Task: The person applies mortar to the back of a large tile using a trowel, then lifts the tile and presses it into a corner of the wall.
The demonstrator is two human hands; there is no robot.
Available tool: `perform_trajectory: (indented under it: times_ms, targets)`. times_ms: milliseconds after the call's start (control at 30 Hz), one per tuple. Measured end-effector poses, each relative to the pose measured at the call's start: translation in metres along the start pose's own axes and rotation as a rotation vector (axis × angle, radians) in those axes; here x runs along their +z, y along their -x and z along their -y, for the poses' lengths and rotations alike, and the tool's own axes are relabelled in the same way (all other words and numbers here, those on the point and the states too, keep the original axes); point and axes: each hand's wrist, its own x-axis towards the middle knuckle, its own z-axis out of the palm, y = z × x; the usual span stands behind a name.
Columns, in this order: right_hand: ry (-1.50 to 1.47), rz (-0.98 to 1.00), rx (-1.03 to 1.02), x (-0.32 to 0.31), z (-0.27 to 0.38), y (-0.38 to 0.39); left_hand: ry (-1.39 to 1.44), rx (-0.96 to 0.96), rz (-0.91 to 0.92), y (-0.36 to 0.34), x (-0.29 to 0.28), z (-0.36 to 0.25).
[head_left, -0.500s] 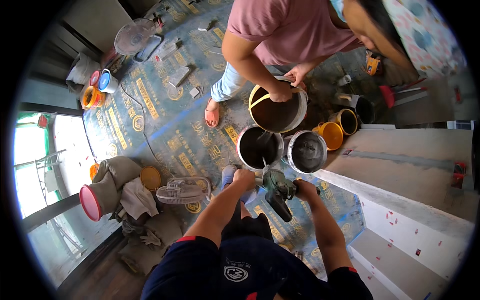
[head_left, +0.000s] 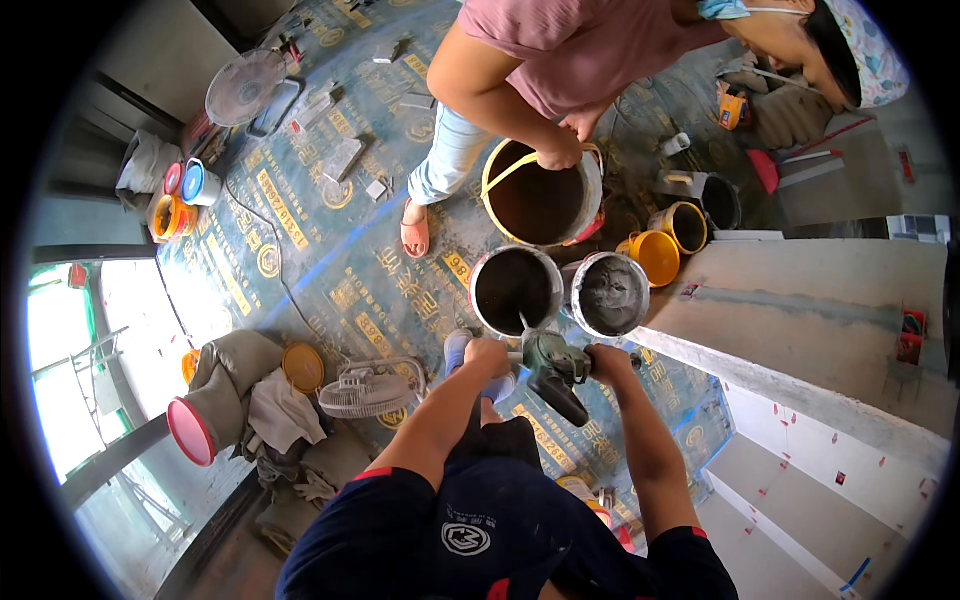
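Head view: green-and-black mixer (head_left: 552, 368); left grip (head_left: 488, 357), right grip (head_left: 608, 364) clasped round handles (head_left: 636, 360).

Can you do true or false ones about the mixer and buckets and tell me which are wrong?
1. The left hand and right hand hold the mixer. True.
2. The mixer's rod points into the gray paste. False: it points into the dark bucket.
3. The gray paste is right of the dark bucket. True.
4. The other person's sandal is blue. False: the sandal is orange.
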Motion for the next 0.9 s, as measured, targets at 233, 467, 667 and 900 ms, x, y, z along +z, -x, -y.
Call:
perform_trajectory:
  times_ms: [233,467,667,900]
  targets:
    - [0.004,-0.005,0.065,0.003,0.022,0.006,-0.012,0.023,0.021,0.003,-0.012,0.012]
    - [-0.01,-0.029,0.044,0.009,0.025,0.0,0.004,0.003,0.012,0.005,-0.004,0.023]
    - [-0.044,-0.025,0.031,0.01,0.044,0.005,0.039,-0.012,-0.011,0.007,0.006,0.038]
    - [-0.005,0.043,0.069,0.016,0.048,0.009,0.041,-0.029,0.062,0.016,0.002,0.036]
